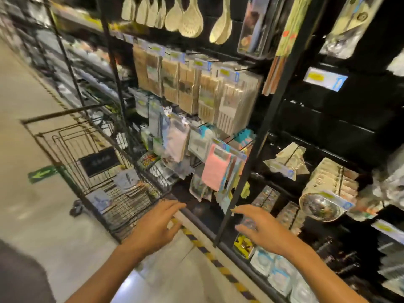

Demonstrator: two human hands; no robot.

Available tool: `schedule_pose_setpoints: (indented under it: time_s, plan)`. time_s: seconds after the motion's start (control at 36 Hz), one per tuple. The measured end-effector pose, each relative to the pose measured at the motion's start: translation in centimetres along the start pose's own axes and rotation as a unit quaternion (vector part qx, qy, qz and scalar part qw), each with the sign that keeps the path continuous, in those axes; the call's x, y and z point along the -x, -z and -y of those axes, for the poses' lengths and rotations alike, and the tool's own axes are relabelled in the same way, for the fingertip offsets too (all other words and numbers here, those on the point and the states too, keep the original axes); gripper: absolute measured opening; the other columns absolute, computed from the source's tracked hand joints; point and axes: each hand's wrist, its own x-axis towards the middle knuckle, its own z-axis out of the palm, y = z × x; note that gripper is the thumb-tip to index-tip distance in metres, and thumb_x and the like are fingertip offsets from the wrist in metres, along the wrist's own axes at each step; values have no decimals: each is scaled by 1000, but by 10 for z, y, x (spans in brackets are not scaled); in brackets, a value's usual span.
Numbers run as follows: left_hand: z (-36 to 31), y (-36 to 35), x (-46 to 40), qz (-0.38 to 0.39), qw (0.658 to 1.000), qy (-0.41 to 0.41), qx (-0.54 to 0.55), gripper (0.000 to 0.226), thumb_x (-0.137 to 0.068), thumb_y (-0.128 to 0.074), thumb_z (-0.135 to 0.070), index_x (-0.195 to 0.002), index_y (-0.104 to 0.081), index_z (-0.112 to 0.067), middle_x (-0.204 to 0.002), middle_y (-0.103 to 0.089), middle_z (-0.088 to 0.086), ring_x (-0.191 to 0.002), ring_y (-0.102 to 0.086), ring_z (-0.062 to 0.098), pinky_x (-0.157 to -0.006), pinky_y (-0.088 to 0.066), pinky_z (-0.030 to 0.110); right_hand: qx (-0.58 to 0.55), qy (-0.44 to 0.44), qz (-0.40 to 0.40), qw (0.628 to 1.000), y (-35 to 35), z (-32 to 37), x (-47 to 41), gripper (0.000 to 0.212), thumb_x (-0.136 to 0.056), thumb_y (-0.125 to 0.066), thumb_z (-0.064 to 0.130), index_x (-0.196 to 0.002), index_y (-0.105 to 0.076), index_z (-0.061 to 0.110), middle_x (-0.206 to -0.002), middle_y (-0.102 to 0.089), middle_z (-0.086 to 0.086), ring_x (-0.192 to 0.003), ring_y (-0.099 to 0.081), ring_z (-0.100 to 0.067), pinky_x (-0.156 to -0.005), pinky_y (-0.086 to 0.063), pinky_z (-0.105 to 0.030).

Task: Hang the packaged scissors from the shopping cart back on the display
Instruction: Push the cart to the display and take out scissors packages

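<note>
A black wire shopping cart (72, 136) stands at the left beside the display. Flat grey-blue packs, likely the packaged scissors (126, 179), lie on the cart's floor, with another pack (99, 201) nearer its front corner. The frame is blurred, so the packs' contents cannot be made out. My left hand (156, 224) hovers over the cart's near corner, fingers spread, holding nothing. My right hand (260, 228) reaches toward the lower display shelf, fingers apart and empty. The display (258, 136) has black uprights and hooks full of hanging packs.
Cream ladles and spoons (190, 18) hang along the top row. Packs of wooden utensils (196, 88) fill the middle hooks, and a pink pack (215, 168) hangs lower. A steel ladle (319, 206) sits on the right. Yellow-black tape (209, 256) marks the floor edge.
</note>
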Motion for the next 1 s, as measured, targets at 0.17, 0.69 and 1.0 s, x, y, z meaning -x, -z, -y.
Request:
schedule_pose_setpoints:
  time_s: [0.17, 0.69, 1.0]
  plan:
    - [45, -8, 65, -15, 995, 91, 44, 39, -92, -62, -33, -131, -61, -31, -128, -63, -6, -114, -49, 5, -90, -42, 17, 0, 22, 72, 997, -47, 41, -39, 49, -99, -52, 50, -146, -44, 38, -148, -41, 19, -136, -40, -5, -102, -40, -19]
    - [167, -2, 66, 2, 941, 337, 36, 47, -99, -55, -40, -144, -47, -33, -145, -49, -14, -133, -45, 9, -108, -41, 26, -30, 170, 183, 968, -115, 97, -252, 46, -100, -59, 38, -144, -50, 30, -144, -51, 12, -133, -46, -4, -102, -29, -8]
    - [216, 20, 15, -23, 910, 413, 12, 46, -100, -54, -39, -144, -46, -34, -145, -49, -15, -133, -45, 7, -106, -39, 23, -45, 210, 234, 948, -121, 117, -383, 50, -100, -60, 40, -147, -46, 33, -153, -44, 7, -145, -38, -13, -116, -32, -29]
